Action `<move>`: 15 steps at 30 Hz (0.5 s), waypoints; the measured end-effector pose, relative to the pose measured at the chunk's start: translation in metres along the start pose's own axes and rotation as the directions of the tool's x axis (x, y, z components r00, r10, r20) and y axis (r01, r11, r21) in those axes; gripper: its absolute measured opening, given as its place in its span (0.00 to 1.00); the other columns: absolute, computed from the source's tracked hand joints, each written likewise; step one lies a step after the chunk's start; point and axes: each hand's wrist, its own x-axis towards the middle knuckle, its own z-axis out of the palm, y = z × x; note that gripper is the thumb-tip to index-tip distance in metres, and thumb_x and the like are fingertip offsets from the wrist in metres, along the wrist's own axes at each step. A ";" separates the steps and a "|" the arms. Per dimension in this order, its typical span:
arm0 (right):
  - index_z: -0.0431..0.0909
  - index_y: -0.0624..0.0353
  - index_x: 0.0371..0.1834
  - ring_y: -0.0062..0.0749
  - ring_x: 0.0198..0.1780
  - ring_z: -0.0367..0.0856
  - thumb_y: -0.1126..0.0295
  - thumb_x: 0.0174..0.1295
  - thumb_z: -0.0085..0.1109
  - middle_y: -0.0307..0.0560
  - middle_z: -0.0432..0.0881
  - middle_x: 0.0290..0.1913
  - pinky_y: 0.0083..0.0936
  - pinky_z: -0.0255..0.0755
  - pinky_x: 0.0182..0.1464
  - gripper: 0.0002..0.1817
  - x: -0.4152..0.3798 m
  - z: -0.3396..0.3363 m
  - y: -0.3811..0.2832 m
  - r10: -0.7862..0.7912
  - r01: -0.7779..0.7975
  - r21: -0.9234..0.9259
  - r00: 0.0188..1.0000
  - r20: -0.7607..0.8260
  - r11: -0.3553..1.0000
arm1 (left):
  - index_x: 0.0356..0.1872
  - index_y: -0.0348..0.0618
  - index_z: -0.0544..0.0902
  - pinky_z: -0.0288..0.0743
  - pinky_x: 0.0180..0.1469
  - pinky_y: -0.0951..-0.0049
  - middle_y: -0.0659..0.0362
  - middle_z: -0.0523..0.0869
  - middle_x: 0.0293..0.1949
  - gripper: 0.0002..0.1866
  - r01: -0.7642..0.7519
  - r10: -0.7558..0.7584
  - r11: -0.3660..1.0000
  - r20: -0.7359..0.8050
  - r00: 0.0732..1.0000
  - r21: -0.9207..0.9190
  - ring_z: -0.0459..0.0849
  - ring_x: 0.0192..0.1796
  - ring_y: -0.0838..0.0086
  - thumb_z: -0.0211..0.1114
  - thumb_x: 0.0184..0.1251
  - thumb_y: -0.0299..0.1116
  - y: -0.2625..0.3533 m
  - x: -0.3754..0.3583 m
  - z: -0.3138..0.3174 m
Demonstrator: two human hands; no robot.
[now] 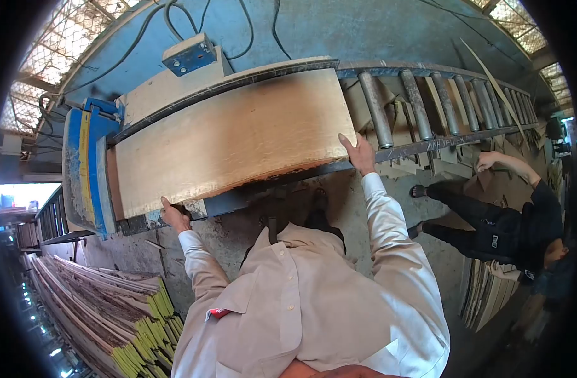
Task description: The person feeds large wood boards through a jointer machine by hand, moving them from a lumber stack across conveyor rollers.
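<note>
A wide, pale wooden board [231, 135] lies on the machine's bed, its left end close to the blue and yellow machine head [90, 167]. My left hand [176, 215] grips the board's near edge toward the left, thumb on top and fingers beneath. Near the right end, my right hand [360, 153] holds the near corner the same way, with its thumb on the upper face. A dark metal fence [231, 82] runs along the far side of the board.
Metal rollers [411, 104] extend to the right. A blue-fronted control box [189, 57] stands behind the fence. Stacked boards with yellow-green ends [146, 327] lie at lower left. A person in dark clothes [515, 227] is at the right, near more boards [487, 293].
</note>
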 end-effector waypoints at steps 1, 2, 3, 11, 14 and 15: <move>0.84 0.56 0.59 0.60 0.56 0.85 0.34 0.67 0.58 0.62 0.88 0.51 0.49 0.74 0.59 0.36 -0.001 -0.001 -0.005 -0.001 0.001 -0.014 1.000 -0.024 1.000 | 0.45 0.31 0.76 0.76 0.31 0.66 0.54 0.83 0.37 0.22 0.022 -0.021 1.000 0.052 0.998 -0.016 0.82 0.33 0.69 0.69 0.76 0.45 -0.002 0.004 -0.004; 0.84 0.55 0.58 0.61 0.55 0.85 0.34 0.67 0.57 0.63 0.88 0.49 0.50 0.74 0.58 0.36 -0.001 0.000 -0.006 -0.002 0.001 -0.028 0.999 -0.048 1.000 | 0.45 0.31 0.76 0.76 0.31 0.66 0.54 0.83 0.37 0.22 0.022 -0.021 1.000 0.053 0.998 -0.009 0.82 0.33 0.69 0.69 0.76 0.45 -0.005 0.009 -0.007; 0.84 0.55 0.58 0.61 0.55 0.85 0.34 0.67 0.57 0.63 0.88 0.49 0.50 0.74 0.58 0.36 0.002 0.002 -0.001 0.004 -0.005 -0.027 0.999 -0.047 1.000 | 0.46 0.31 0.75 0.78 0.32 0.66 0.54 0.83 0.37 0.22 0.037 -0.031 0.998 0.105 0.994 -0.051 0.82 0.33 0.69 0.69 0.76 0.45 -0.005 0.009 -0.008; 0.83 0.62 0.47 0.71 0.47 0.83 0.39 0.76 0.46 0.72 0.86 0.41 0.58 0.73 0.51 0.32 0.009 0.009 0.012 -0.019 -0.004 -0.212 0.994 -0.106 0.977 | 0.41 0.37 0.73 0.81 0.35 0.64 0.55 0.84 0.38 0.20 0.027 -0.012 0.993 0.124 0.992 -0.117 0.83 0.34 0.69 0.68 0.77 0.44 -0.005 0.000 -0.003; 0.82 0.63 0.44 0.72 0.47 0.82 0.40 0.76 0.46 0.73 0.85 0.40 0.58 0.73 0.50 0.32 0.011 0.011 0.016 -0.025 -0.001 -0.209 0.992 -0.124 0.978 | 0.38 0.41 0.71 0.80 0.35 0.66 0.59 0.81 0.34 0.20 0.030 -0.017 0.994 0.125 0.992 -0.103 0.80 0.32 0.72 0.68 0.76 0.45 -0.003 -0.005 -0.002; 0.82 0.63 0.44 0.72 0.47 0.82 0.40 0.76 0.46 0.73 0.85 0.40 0.58 0.73 0.50 0.32 0.012 0.012 0.019 -0.027 -0.001 -0.216 0.991 -0.128 0.976 | 0.35 0.45 0.68 0.80 0.37 0.65 0.63 0.75 0.29 0.21 0.048 -0.043 0.998 0.158 0.987 -0.030 0.75 0.29 0.75 0.69 0.76 0.46 -0.001 -0.002 -0.007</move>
